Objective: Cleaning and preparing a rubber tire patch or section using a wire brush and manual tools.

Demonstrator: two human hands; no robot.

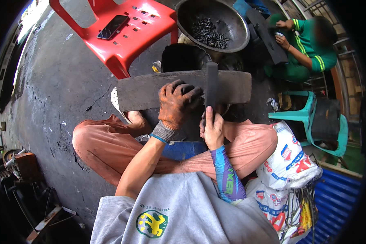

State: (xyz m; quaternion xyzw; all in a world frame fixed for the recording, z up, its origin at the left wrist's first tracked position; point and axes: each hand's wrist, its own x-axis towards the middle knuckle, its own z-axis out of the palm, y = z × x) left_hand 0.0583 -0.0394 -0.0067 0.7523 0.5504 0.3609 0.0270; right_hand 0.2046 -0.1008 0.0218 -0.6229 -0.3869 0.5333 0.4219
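Observation:
My left hand [177,105], in a stained orange glove with a grey cuff, is curled on a long dark grey board [140,91] lying crosswise before me; what is under its fingers is hidden. My bare right hand [211,128] is closed on a dark flat bar [211,85], thumb along it, which stands across the board just right of the glove. A dark container [185,55] sits beyond the board, and my crossed legs are beneath my arms.
A red chair [138,42] holds a phone [113,27]. A metal basin [236,28] holds black pieces. A co-worker in green [323,59] handles a dark board at upper right. A teal chair [297,110], printed sacks [284,158] and machinery [26,171] lie around me.

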